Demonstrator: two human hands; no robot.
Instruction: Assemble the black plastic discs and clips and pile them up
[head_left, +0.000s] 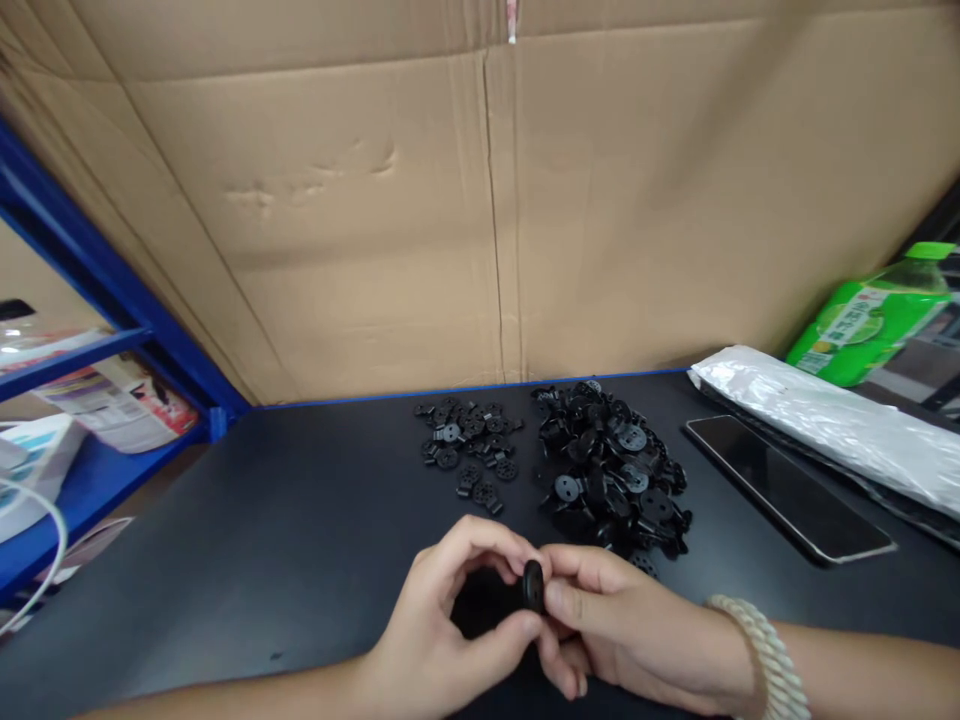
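Near the front of the table, a small round black plastic piece (533, 587) stands on edge between my two hands. My left hand (457, 620) pinches it at the rim, thumb below and fingers above. From the other side, the thumb and fingers of my right hand (622, 620) also grip it; a braided cord circles that wrist. Just beyond the hands lies a large heap of black plastic pieces (600, 460), disc-shaped with small holes and tabs. A smaller, flatter group of similar black pieces (472, 440) is spread to its left.
Right of the heap, a phone (787, 488) lies on the black table (225, 540), beside a white plastic package (832, 420). A green-labelled bottle (874, 315) leans behind. Cardboard (360, 220) walls the back. At left stands a blue shelf frame (142, 350) with a white cable (56, 560).
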